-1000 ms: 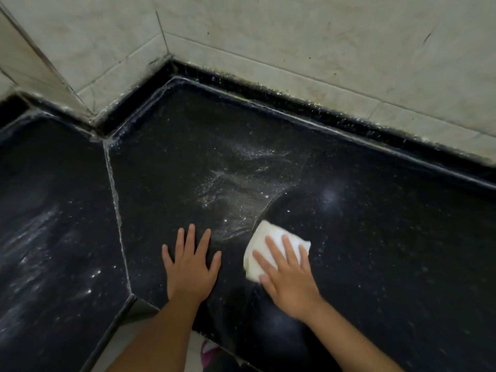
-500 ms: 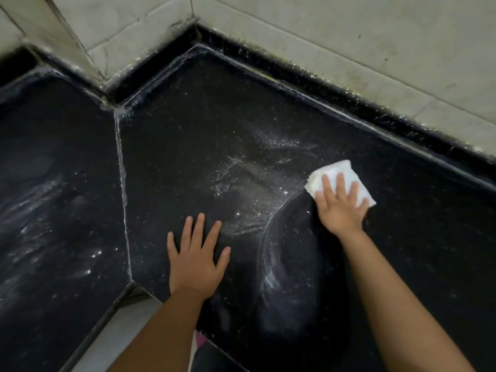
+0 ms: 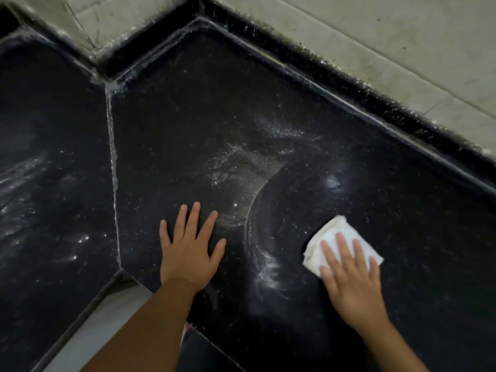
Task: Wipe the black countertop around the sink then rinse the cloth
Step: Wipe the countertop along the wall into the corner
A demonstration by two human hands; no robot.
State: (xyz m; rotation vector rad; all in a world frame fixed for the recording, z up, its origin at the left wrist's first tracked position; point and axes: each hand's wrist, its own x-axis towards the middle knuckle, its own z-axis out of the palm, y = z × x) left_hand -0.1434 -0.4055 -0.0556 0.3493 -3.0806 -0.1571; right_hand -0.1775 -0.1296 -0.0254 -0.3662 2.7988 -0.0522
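Observation:
A black speckled countertop (image 3: 204, 103) fills the view, with a dusty grey patch (image 3: 241, 173) in its middle and a darker wiped arc to the right of it. A folded white cloth (image 3: 335, 232) lies flat on the counter at the lower right. My right hand (image 3: 349, 275) presses on the cloth with straight fingers, covering its near half. My left hand (image 3: 188, 248) rests flat on the bare counter, fingers spread, left of the wiped arc. No sink is in view.
A pale seam (image 3: 112, 170) splits the counter into a left slab (image 3: 40, 210) with white streaks and the main slab. Beige wall tiles (image 3: 375, 36) and a black raised border (image 3: 349, 84) run along the back. The counter's front edge (image 3: 102, 296) cuts in at the bottom left.
My right hand has slid the cloth from the far middle of the counter back toward me and to the right. My left hand has stayed flat in the same place.

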